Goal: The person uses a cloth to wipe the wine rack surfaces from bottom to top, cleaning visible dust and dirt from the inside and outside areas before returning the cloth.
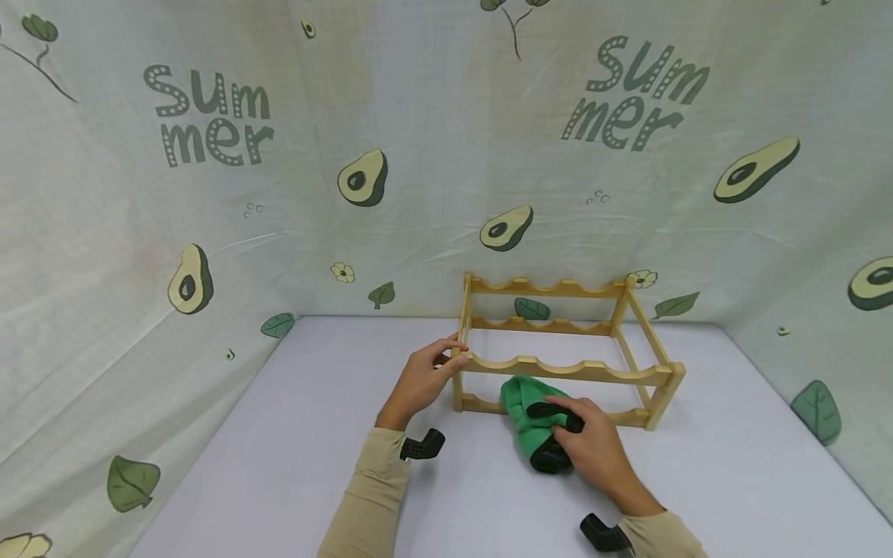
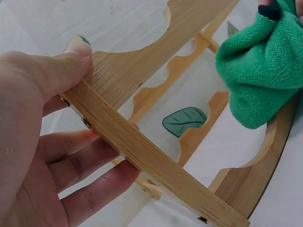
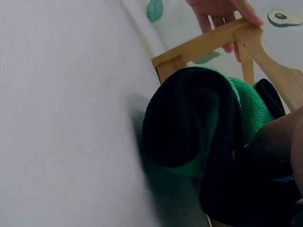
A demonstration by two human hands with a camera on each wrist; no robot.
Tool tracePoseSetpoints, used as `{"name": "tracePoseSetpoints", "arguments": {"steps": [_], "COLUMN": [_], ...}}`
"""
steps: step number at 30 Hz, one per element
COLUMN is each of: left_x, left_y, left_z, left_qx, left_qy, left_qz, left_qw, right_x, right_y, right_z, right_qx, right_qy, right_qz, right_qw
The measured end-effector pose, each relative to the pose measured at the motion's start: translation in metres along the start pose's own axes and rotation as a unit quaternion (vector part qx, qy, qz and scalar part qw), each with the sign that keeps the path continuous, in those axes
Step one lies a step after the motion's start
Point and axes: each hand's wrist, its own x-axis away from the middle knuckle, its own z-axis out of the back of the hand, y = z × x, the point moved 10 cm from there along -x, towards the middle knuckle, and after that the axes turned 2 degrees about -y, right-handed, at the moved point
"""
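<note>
A light wooden rack [image 1: 565,370] with scalloped rails stands on the white table. My left hand [image 1: 422,384] grips its front left corner; in the left wrist view the thumb [image 2: 71,64] lies on the top rail and the fingers curl round the upright post [image 2: 142,146]. My right hand [image 1: 593,442] pinches a bunched green cloth [image 1: 519,403] with a black edge, in front of the rack's lower front rail. In the right wrist view the cloth's dark folded side [image 3: 177,118] faces the camera, and much of the right hand is hidden.
The white tabletop [image 1: 300,465] extends on both sides of the rack. Behind it hangs a pale curtain [image 1: 432,155] printed with avocados, leaves and lettering. Black wrist devices [image 1: 423,445] sit at both sleeves.
</note>
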Motion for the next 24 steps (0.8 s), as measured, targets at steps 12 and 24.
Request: {"name": "tracePoseSetpoints", "arguments": {"steps": [12, 24], "left_x": [-0.001, -0.002], "left_y": [0.001, 0.000], "left_z": [0.002, 0.001], "left_qx": [0.001, 0.006], "left_qy": [-0.002, 0.004], "left_qz": [-0.008, -0.006], "left_qw": [1.0000, 1.0000], "right_x": [0.000, 0.005], "right_y": [0.019, 0.022], "right_z": [0.026, 0.047], "right_qx": [0.034, 0.068], "right_qy": [0.000, 0.007], "right_qz": [-0.014, -0.021], "right_qw": [0.999, 0.997]}}
